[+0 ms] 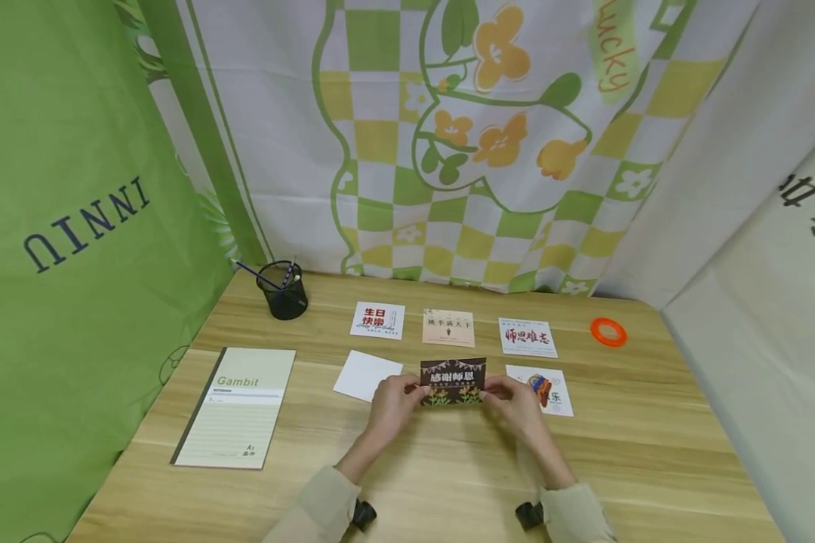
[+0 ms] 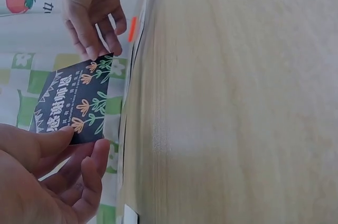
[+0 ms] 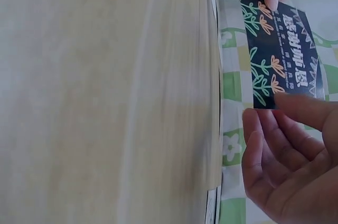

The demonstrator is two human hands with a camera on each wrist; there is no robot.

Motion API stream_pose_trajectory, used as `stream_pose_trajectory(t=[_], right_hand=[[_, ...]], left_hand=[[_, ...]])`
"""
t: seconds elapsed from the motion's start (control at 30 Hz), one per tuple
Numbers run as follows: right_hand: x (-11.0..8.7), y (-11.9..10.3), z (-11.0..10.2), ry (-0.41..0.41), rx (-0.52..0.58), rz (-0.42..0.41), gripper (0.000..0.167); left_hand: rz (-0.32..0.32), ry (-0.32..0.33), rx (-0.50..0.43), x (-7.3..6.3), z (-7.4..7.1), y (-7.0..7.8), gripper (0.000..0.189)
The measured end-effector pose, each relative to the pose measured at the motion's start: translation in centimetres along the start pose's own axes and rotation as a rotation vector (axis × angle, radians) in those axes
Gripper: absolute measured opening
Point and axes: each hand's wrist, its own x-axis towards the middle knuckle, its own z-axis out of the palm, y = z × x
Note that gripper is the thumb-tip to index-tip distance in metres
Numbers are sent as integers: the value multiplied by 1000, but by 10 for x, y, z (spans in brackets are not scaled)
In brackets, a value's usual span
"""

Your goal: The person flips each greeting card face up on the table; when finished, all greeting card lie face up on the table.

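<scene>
Both hands hold up a dark greeting card (image 1: 453, 382) with white lettering, bunting and orange flowers. At its left edge my left hand (image 1: 394, 409) pinches it between thumb and fingers; my right hand (image 1: 518, 407) pinches the right edge. The left wrist view shows the card (image 2: 79, 94) raised above the tabletop, the left thumb across its printed face. In the right wrist view the right hand (image 3: 296, 155) grips one lower corner. Just behind the left hand lies a blank white card (image 1: 367, 375). Beside the right hand is a white card (image 1: 550, 391) with a colourful print.
Three printed cards, with red lettering (image 1: 377, 320), beige (image 1: 448, 328) and pale blue (image 1: 527, 337), lie in a back row. An orange ring (image 1: 608, 332) sits at right. At left are a notebook (image 1: 236, 411) and a black mesh pen cup (image 1: 285, 294). Curtains surround the table.
</scene>
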Motion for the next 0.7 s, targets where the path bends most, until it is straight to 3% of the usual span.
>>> stream_pose_trajectory(t=[0.2, 0.4, 0.7], right_hand=[[0, 0, 5, -17, 105, 93, 17], [1, 2, 10, -22, 152, 121, 17], [3, 0, 10, -39, 130, 106, 22]], left_hand=[[-33, 20, -95, 1, 4, -3, 25], [-47, -30, -103, 0, 8, -8, 40], [-43, 8, -142, 2, 12, -10, 28]])
